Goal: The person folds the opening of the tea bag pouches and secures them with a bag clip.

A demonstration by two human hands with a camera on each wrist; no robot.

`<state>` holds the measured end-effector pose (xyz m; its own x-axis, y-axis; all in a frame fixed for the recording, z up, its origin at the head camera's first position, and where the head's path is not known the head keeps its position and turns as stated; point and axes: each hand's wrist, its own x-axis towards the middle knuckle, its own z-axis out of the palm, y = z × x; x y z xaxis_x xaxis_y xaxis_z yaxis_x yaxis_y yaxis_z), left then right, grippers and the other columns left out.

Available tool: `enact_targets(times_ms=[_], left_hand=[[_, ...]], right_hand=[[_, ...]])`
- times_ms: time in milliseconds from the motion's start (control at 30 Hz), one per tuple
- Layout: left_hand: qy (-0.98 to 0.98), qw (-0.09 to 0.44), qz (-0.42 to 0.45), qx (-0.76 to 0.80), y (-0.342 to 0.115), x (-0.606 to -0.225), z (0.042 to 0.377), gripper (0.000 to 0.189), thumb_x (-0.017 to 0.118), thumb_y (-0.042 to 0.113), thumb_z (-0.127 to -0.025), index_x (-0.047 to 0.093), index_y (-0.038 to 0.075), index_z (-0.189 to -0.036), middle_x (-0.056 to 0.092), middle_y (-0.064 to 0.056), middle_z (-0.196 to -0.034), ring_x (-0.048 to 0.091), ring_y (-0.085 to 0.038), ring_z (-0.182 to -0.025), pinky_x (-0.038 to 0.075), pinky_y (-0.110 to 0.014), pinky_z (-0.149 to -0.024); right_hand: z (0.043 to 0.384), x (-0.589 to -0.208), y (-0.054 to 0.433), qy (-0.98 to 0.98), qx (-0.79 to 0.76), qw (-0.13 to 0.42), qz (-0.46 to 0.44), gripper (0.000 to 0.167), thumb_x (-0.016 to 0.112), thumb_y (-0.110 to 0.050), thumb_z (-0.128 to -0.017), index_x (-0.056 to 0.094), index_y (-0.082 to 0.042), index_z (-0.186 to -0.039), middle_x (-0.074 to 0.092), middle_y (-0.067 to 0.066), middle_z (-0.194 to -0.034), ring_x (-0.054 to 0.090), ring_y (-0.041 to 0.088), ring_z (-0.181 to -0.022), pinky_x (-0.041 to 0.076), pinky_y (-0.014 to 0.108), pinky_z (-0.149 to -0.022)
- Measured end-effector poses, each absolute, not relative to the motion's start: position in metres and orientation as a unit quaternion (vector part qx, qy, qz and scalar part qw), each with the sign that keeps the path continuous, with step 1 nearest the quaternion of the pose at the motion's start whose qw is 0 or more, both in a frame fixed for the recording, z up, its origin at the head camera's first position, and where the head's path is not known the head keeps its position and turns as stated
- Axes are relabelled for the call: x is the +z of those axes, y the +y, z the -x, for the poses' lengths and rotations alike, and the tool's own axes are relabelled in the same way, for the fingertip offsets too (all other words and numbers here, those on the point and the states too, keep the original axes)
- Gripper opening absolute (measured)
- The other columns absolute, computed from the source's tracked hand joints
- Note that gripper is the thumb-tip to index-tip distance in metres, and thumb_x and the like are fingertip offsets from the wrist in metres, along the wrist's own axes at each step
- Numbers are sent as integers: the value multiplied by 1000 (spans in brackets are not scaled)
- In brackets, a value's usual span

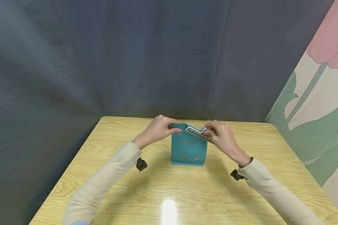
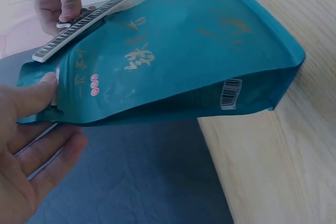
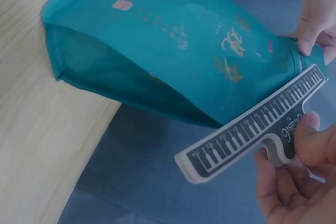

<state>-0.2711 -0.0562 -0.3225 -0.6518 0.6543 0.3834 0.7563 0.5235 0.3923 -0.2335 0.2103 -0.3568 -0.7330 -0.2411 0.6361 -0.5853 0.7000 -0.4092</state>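
Note:
A teal pouch (image 1: 188,151) with gold lettering stands upright on the table, its top edge folded over. My left hand (image 1: 160,128) pinches the upper left corner of that top, thumb (image 2: 37,95) on the front and fingers behind. In my right hand (image 1: 224,137) is a long clip (image 3: 252,124) printed with piano keys, its handle pinched between thumb and fingers. The clip slants down to the right across the pouch's top right part. Its far end overlaps the folded top beside my left thumb, while its near end sticks out past the pouch's side.
The wood-grain table (image 1: 124,193) spreads around the pouch. Dark cloth (image 1: 157,62) hangs behind it and on the left. On the right stands a wall panel painted with a pink tulip (image 1: 329,47). Each wrist wears a small black camera (image 1: 141,164).

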Motion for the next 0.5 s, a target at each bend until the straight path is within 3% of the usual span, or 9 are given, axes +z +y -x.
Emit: enact_targets(times_ms=[67, 133, 333, 500], left_hand=[[-869, 94, 409, -263, -57, -324, 272, 18, 71, 23, -93, 77, 7, -101, 41, 5, -46, 26, -4, -40, 24, -21, -48], [-867, 99, 414, -260, -56, -325, 273, 19, 72, 22, -93, 78, 7, -101, 42, 7, -45, 26, -4, -39, 23, -21, -47], [-863, 107, 418, -262, -55, -325, 274, 23, 73, 21, -91, 78, 5, -106, 64, 0, -58, 35, -4, -35, 27, -20, -45], [-861, 110, 424, -259, -55, -323, 274, 22, 73, 21, -91, 78, 5, -105, 70, -3, -67, 40, -6, -36, 30, -20, -46]], right_hand=[[233, -357, 211, -878, 310, 281, -234, 9, 78, 4, -82, 74, -3, -87, 67, 4, -78, 51, 11, -58, 40, 28, -53], [233, -358, 211, -877, 311, 285, -230, 9, 78, 4, -82, 74, -3, -86, 66, 3, -77, 50, 10, -57, 39, 27, -52], [234, -358, 208, -875, 311, 297, -223, 8, 78, 3, -82, 75, -5, -84, 67, 1, -74, 47, 8, -54, 36, 27, -51], [236, -355, 204, -871, 310, 309, -223, 6, 78, 0, -83, 75, -5, -84, 66, 1, -73, 48, 9, -55, 36, 30, -53]])
